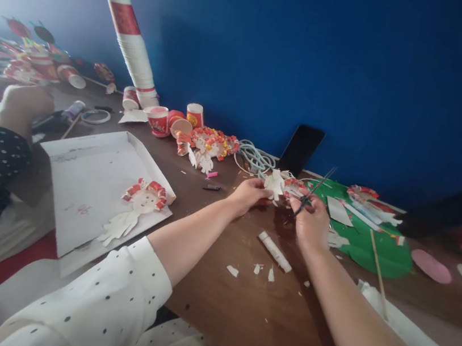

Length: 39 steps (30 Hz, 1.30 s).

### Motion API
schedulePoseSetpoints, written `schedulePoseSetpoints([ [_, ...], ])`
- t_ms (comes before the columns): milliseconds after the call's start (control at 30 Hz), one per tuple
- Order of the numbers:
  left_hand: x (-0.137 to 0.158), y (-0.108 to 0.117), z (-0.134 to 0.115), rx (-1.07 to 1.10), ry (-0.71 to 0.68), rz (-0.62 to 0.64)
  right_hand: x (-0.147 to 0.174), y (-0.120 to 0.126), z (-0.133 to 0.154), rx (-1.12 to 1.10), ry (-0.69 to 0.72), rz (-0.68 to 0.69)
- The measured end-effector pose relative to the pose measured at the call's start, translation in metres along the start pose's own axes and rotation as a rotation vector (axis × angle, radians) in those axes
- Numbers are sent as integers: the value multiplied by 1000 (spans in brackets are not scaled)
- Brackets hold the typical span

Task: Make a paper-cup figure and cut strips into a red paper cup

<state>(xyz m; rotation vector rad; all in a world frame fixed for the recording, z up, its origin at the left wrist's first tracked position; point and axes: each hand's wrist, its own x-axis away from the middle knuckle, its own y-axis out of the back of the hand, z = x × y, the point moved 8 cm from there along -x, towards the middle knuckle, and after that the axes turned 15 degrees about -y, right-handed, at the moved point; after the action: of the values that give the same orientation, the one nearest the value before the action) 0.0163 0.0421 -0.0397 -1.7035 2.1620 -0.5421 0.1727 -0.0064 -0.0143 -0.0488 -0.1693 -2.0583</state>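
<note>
My left hand [251,195] pinches a white paper cutout [274,184] with jagged lower edges, above the brown table. In my right hand [313,224] is a pair of dark scissors [318,186], its blades pointing up and away. A red-and-white curled paper piece [295,186] sits between the two hands, touching or close to the right fingers; I cannot tell which hand bears it. Just below the hands lie a white glue stick [275,251] and several paper scraps [232,270].
A finished-looking paper doll [144,200] lies on a white box lid [84,175] at left. Paper cups [158,121], a tall cup stack [137,59] and a phone [302,148] stand along the blue wall. Green card [391,255] lies right. A co-worker's hand [26,104] is far left.
</note>
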Motion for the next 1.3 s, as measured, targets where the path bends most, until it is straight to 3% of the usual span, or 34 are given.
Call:
schedulePoseSetpoints([
  [367, 3, -2, 1, 82, 64, -1, 2, -4, -1, 24, 19, 62],
  [633, 7, -12, 9, 70, 81, 113, 11, -15, 10, 39, 50, 140],
  [900, 5, -3, 4, 41, 63, 22, 7, -10, 6, 67, 39, 89],
  [1300, 5, 0, 2, -5, 72, 10, 7, -9, 3, 49, 27, 74],
])
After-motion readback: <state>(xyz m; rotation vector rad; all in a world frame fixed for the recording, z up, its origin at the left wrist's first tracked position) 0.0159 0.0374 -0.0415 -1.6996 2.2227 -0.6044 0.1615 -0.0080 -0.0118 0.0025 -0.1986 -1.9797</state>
